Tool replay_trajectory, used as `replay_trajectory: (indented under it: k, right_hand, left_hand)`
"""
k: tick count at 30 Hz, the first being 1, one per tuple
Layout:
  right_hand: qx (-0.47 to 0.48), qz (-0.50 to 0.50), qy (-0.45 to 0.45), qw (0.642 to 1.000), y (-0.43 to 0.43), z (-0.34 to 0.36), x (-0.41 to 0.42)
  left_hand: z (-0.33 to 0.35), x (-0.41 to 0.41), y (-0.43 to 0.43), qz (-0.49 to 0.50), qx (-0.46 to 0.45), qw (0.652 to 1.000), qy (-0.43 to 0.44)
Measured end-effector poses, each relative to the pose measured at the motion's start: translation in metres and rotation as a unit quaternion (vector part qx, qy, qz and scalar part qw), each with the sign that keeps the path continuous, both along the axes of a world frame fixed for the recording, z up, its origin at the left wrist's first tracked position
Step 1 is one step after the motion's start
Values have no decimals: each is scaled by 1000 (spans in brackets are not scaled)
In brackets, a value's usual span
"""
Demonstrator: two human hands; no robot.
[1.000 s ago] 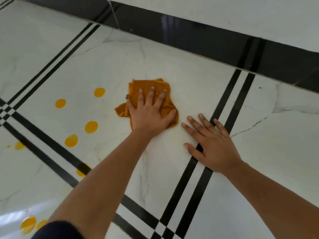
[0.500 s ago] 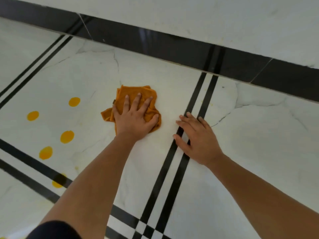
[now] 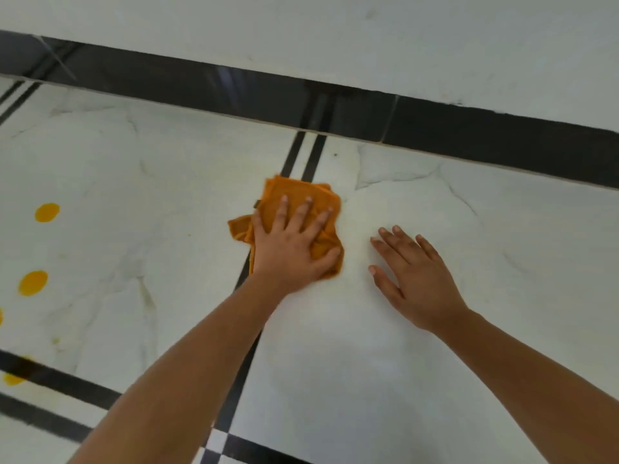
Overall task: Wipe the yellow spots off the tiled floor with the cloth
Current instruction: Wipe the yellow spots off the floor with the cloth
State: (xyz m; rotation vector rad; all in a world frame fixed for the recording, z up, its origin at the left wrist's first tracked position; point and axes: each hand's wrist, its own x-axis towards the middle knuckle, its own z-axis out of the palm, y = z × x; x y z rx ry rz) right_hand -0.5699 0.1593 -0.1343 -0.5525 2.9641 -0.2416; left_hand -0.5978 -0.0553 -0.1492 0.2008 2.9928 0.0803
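An orange cloth [image 3: 294, 192] lies crumpled on the white marble tiled floor [image 3: 160, 202], over a pair of black stripes. My left hand [image 3: 294, 242] presses flat on the cloth with fingers spread. My right hand [image 3: 415, 272] rests palm down on the bare tile to the right of it, fingers apart and holding nothing. Round yellow spots show at the far left: one [image 3: 47, 212] higher up, one [image 3: 32, 283] below it, and a partly cut-off one [image 3: 13, 379] by the black band.
A black skirting band [image 3: 201, 85] runs along the base of a white wall [image 3: 335, 35] just beyond the cloth. Black double stripes [image 3: 50, 380] cross the floor at lower left, and a faint yellow smear [image 3: 56, 340] sits near them.
My left hand has slid the cloth rightwards onto the black stripes. My right hand has shifted right off the stripes onto plain tile. The view has turned right, pushing the spots to the left edge.
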Motion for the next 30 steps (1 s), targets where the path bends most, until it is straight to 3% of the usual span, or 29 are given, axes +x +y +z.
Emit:
replay_trajectory:
  k: [2, 6, 11, 15, 17, 20, 24, 30]
  right_hand:
    - [-3, -24, 0, 1000, 11, 1, 7]
    - [-18, -34, -4, 999, 28, -3, 17]
    - [-61, -28, 3, 998, 36, 1, 17]
    - [-119, -59, -73, 988, 19, 22, 20]
    - [-149, -120, -171, 967, 0, 30, 20]
    - [-232, -232, -276, 903, -34, 37, 28]
    - [-254, -304, -320, 860, -59, 47, 47]
    - [-316, -331, -345, 819, -75, 116, 73]
  left_hand:
    - [1, -8, 4, -34, -9, 999, 0]
    - [2, -39, 27, 106, 9, 994, -13]
    - [1, 17, 43, -77, 10, 997, -17]
    - [2, 56, 45, -21, 85, 996, 4]
    - [7, 81, 50, 29, 121, 992, -9]
    - [17, 107, 48, 90, 191, 976, -57]
    - [42, 127, 28, 144, 308, 934, -106]
    - [108, 173, 9, 235, 338, 900, -144]
